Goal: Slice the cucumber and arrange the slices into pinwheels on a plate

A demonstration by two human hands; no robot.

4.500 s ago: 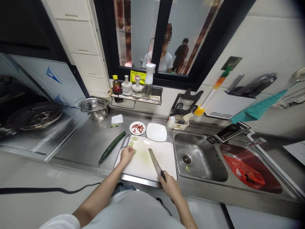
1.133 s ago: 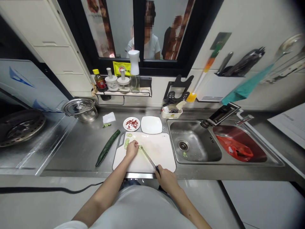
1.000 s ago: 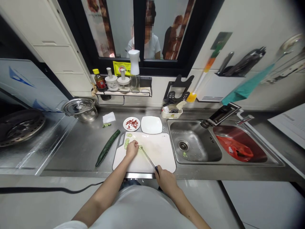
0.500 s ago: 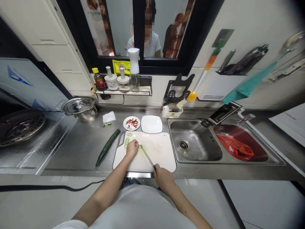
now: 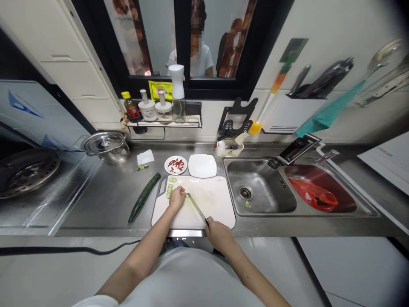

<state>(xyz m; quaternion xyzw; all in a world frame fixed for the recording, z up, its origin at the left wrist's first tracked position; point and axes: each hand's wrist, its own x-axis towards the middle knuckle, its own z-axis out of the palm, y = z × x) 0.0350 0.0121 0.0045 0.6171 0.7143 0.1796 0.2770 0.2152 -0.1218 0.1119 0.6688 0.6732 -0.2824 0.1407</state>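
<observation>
My right hand (image 5: 220,235) is wrapped around the black handle of a knife (image 5: 198,209), whose narrow blade slants up and left across the white cutting board (image 5: 212,200). At the blade's tip lies a small cucumber slice (image 5: 188,195). The closed fingertips of my left hand (image 5: 177,198) are at this slice's left edge and seem to pinch it. More cucumber slices (image 5: 170,187) form a row along the board's left side, partly covered by my left hand. A whole dark green cucumber (image 5: 145,197) rests on the steel counter, left of the board.
Behind the board stand a plate of red pieces (image 5: 175,165) and a white plate (image 5: 202,165). Cucumber bits lie by a white paper (image 5: 145,156). To the right is a double sink (image 5: 262,187) with a red bag (image 5: 315,196). A lidded pot (image 5: 108,147) sits at left.
The camera view has shifted slightly. Both hands, the knife and the slice at its tip stay almost in the same place on the board.
</observation>
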